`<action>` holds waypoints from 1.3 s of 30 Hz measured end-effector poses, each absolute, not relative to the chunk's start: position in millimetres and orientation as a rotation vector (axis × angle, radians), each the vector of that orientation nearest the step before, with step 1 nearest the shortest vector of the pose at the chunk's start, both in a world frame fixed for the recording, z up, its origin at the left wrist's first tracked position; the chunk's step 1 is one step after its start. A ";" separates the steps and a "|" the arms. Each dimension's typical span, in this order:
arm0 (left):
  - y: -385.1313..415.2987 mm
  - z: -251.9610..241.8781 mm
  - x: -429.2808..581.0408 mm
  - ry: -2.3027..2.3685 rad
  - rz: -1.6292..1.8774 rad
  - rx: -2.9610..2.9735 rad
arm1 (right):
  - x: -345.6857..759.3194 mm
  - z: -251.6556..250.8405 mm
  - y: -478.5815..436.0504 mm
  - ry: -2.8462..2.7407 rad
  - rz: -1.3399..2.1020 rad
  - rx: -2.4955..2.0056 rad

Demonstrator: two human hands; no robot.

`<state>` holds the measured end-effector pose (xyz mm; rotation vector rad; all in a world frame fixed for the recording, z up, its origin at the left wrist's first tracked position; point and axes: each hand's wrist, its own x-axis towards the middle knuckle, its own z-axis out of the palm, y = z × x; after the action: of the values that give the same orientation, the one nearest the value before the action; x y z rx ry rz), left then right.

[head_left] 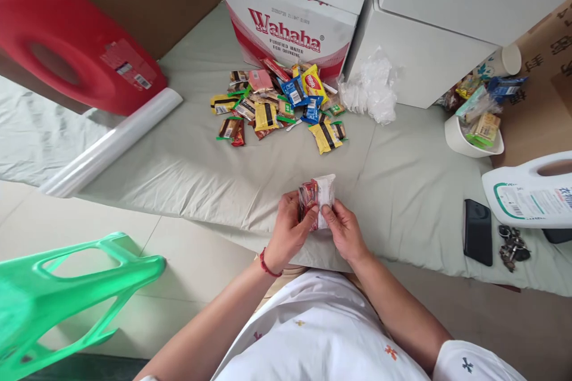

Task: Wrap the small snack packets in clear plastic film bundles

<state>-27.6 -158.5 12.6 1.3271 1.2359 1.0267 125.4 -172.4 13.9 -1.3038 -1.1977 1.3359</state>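
Between my two hands is a small packet (322, 190) with a red printed part on the left and a white part on the right, in what looks like clear plastic. My left hand (292, 223), with a red cord on its wrist, grips the packet's left side, thumb on top. From the right, my right hand (345, 229) pinches the other side, its thumb close to the left one. The fingers underneath are hidden. Beyond the hands lies a heap of wrapped snacks (267, 116) in yellow, blue, red and green. Beside it is a pile of crumpled clear plastic bags (373, 89).
A Wahaha carton (290, 30) and white boxes (429, 41) stand behind. On the left are a red jug (80, 36), a plastic film roll (111, 143) and a green stool (80, 292). A white tub (465, 140), phone (478, 232), keys (513, 248) and white bottle (527, 190) sit right.
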 end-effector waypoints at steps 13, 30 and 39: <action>-152.1 -18.5 -105.3 1.654 1.035 2.336 | 367.8 64.3 -77.9 -0.543 0.661 -1.672; -137.5 -7.1 -109.4 1.689 1.041 2.210 | 319.0 0.8 -113.1 -1.423 0.715 -1.843; -132.3 -21.2 -91.5 1.897 0.992 2.433 | 301.6 46.9 25.1 -1.623 0.215 -1.862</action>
<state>-91.5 -132.3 -21.2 2.4332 1.8965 0.9923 301.6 25.1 46.9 -1.8624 -1.6228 0.2154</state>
